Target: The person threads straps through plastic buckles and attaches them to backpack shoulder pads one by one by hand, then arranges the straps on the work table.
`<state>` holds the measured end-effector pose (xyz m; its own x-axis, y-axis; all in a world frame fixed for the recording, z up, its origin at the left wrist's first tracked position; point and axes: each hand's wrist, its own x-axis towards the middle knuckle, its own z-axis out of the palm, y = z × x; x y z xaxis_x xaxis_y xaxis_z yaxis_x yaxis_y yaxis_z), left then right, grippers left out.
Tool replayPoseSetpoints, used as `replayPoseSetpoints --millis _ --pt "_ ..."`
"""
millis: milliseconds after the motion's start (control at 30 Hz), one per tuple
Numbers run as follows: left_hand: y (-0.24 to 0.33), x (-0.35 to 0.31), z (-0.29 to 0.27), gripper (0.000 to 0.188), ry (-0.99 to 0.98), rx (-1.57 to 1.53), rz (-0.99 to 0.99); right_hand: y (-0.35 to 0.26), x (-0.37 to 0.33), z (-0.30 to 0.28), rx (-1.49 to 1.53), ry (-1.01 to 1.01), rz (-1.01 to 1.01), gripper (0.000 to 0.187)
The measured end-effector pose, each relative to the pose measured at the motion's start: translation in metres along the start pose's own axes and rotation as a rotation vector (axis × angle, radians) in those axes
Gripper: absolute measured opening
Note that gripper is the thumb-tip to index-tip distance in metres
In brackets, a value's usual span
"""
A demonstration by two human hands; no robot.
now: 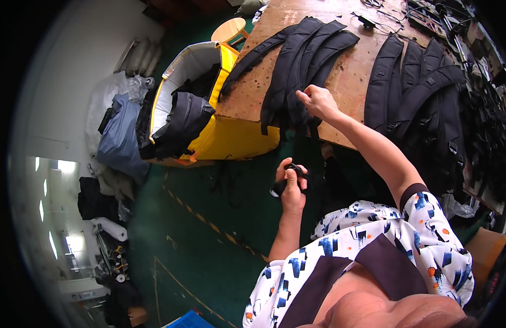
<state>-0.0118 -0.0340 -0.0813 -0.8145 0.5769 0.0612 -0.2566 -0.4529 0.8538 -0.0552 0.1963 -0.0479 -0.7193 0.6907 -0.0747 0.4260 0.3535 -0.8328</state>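
Several padded black shoulder straps [296, 60] lie fanned in a pile on the wooden table [340, 76], their lower ends hanging over its near edge. My right hand [318, 102] reaches over this pile with thumb and forefinger pinched together at the right side of the straps. Whether anything is caught between those fingertips is too small to tell. Lower down, in front of my body and off the table, my left hand [291, 179] is closed round a black bundle [278, 188]; its exact kind is hidden by the fingers. A second pile of black straps [411, 82] with buckles lies to the right.
A yellow bin [236, 136] with a pale lining stands against the table's left, black fabric pieces inside it. Behind it is a wooden stool [229, 29]. Cables [373, 22] and clutter line the table's far right. Bags [121, 131] lean along the left wall.
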Motion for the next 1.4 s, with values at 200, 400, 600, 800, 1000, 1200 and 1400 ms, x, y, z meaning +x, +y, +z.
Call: replayPoseSetpoints --millis 200,400,600,800,1000,1200,1400 --pt "-0.01 -0.009 0.011 0.055 -0.028 -0.006 -0.139 0.0 0.026 0.008 0.101 -0.152 0.132 0.033" --pt "-0.013 -0.016 0.016 0.043 -0.014 0.067 -0.211 0.023 -0.012 -0.061 0.543 0.215 -0.127 0.023" --pt "-0.035 -0.009 0.022 0.011 -0.138 -0.036 -0.329 0.104 -0.128 -0.064 0.191 0.405 -0.13 0.019" --pt "-0.062 -0.006 0.036 0.024 -0.259 0.029 -0.568 0.132 -0.166 -0.045 0.715 -0.056 0.421 0.034" --pt "-0.088 -0.009 0.021 0.024 -0.196 0.176 -0.519 0.127 -0.179 -0.04 0.551 -0.327 0.557 0.039" --pt "-0.075 -0.012 0.018 0.028 -0.23 0.252 -0.523 0.118 -0.182 -0.031 0.773 -0.351 0.531 0.023" --pt "-0.062 -0.019 0.024 0.029 -0.369 0.345 -0.402 0.101 -0.172 -0.048 1.159 -0.359 0.548 0.015"
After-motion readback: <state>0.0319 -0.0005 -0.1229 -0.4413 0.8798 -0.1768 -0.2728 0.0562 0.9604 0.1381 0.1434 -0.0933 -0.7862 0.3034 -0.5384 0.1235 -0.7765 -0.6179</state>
